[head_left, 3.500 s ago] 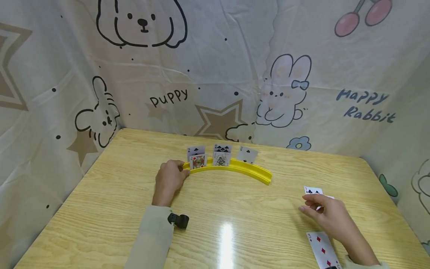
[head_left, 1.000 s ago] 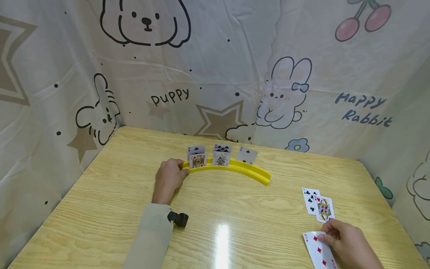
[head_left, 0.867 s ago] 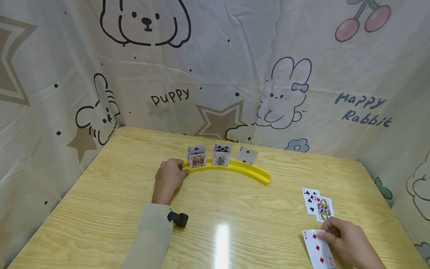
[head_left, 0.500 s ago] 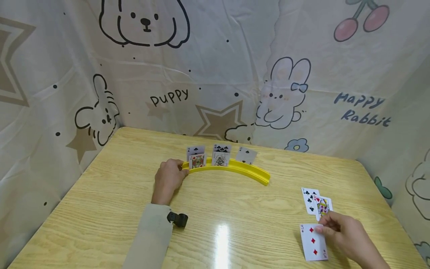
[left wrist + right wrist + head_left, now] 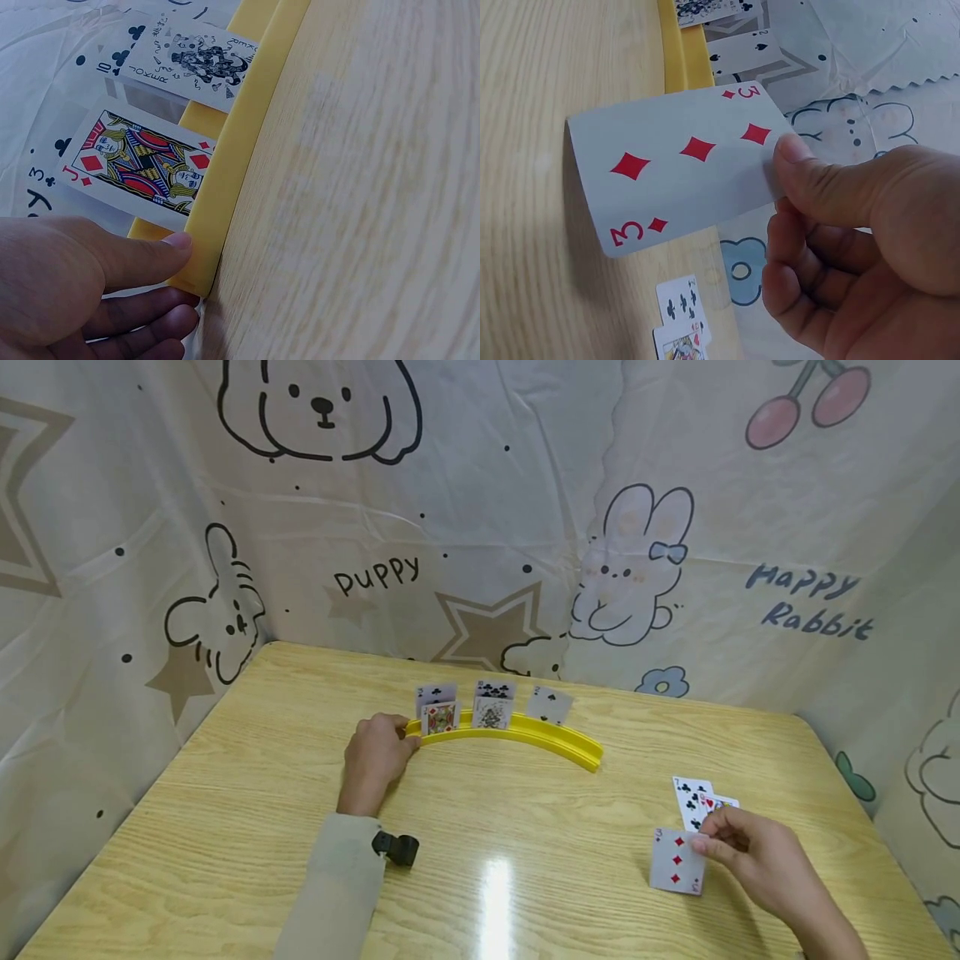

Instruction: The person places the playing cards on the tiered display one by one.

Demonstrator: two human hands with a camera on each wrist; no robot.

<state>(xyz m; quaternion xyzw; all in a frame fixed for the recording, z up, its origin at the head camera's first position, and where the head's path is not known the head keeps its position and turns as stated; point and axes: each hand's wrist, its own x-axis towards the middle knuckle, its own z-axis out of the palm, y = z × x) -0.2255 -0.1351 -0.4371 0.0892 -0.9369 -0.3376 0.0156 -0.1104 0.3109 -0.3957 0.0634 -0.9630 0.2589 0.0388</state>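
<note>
A yellow curved card holder (image 5: 551,741) stands on the table, its left end gripped between the thumb and fingers of my left hand (image 5: 375,760). The jack of diamonds (image 5: 142,161) and a joker (image 5: 196,58) stand in its front slot. Behind them are the three of clubs (image 5: 437,692) and the ten of clubs (image 5: 496,688), with the two of spades (image 5: 550,704) to the right. My right hand (image 5: 757,856) pinches the three of diamonds (image 5: 682,161) by one corner, thumb on its face, raised off the table with a shadow below.
The seven of clubs (image 5: 692,800) lies face up on the right of the wooden table (image 5: 300,877), partly under a queen of hearts (image 5: 723,802). My right hand overlaps the queen in the head view. A printed cloth (image 5: 360,510) hangs behind the table.
My right hand moved from above the seven and queen down to the three of diamonds, pinched it, and lifted it up and left towards the holder. The left hand stayed on the holder.
</note>
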